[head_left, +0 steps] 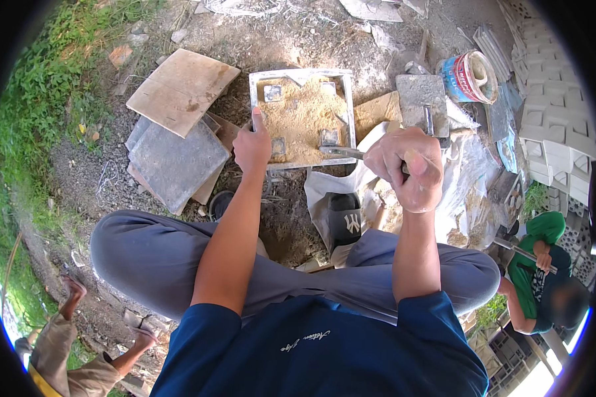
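A shallow square frame (pixel 302 73), pale-rimmed, lies on the ground before me, filled with sandy, crumbly material (pixel 301 119). Small grey square pieces (pixel 272 92) show near its corners. My left hand (pixel 253 144) is closed at the frame's left side, its thumb laid along the rim and its curled fingers partly hidden. Above the frame's near right corner, my right hand (pixel 407 167) is closed round a thin metal tool (pixel 341 151). The tool's flat tip reaches the near right square piece (pixel 330 137); my fist hides its handle.
Flat boards and slabs (pixel 179 159) are stacked to the left. At the right lie a grey slab (pixel 417 96), a paint bucket (pixel 467 77) and white sheeting (pixel 453 192). A dark cap (pixel 344 221) sits near my knees. Pale blocks (pixel 556 126) are piled far right; other people are at both lower sides.
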{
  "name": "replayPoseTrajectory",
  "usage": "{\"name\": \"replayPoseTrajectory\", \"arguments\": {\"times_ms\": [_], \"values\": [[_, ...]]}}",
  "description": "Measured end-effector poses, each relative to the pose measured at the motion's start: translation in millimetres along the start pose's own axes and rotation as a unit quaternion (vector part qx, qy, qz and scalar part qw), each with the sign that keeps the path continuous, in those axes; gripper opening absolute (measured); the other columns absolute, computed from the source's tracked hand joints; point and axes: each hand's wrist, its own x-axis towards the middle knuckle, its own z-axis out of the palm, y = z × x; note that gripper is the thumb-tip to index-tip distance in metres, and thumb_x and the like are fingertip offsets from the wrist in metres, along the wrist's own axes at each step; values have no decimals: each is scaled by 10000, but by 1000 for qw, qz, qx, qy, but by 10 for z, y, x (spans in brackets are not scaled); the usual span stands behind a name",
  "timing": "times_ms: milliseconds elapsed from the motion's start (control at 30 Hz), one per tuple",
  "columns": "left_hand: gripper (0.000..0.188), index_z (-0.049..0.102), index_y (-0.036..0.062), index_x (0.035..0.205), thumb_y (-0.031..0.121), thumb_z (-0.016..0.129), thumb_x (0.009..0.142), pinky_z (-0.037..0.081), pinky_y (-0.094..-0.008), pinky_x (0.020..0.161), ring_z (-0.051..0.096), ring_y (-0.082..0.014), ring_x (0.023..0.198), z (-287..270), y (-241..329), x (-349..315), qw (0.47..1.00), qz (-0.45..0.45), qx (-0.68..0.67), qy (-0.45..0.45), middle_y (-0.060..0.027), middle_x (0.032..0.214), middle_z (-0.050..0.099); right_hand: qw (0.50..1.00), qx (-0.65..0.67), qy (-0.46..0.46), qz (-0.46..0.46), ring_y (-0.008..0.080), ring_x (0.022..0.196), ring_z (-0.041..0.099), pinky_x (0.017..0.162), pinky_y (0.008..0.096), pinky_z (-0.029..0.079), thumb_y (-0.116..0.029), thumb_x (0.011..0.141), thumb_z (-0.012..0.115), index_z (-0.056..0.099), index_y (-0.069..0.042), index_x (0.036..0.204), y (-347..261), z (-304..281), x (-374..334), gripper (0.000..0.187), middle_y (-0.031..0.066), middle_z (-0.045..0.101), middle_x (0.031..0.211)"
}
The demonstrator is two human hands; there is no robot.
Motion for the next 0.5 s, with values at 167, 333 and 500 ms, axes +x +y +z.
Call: {"name": "replayPoseTrajectory", "arguments": {"times_ms": [167,333,500], "values": [[841,700,35,1225,739,327,956,489,-539,975,637,-436,1132,-5,-81,-15,1000,-8,-2,10,-257,1169,689,1000,2,-21,-9,164,401,337,421,311,245,-306,897,520,361,-45,494,-257,71,-40,506,29,356,448],[856,704,29,1220,751,333,947,486,-536,984,633,-439,1143,38,-51,2,1000,-2,-2,28,-255,1176,689,999,-15,-31,-8,178,402,343,418,328,234,-288,877,519,347,-54,487,-145,-16,19,486,38,345,446],[860,701,26,1220,753,331,946,482,-535,991,629,-440,1150,-62,-37,42,1000,-10,-1,-1,-256,1181,687,999,18,-38,-28,187,397,352,413,327,237,-286,887,501,346,-57,481,-453,109,7,491,28,343,449]]}}
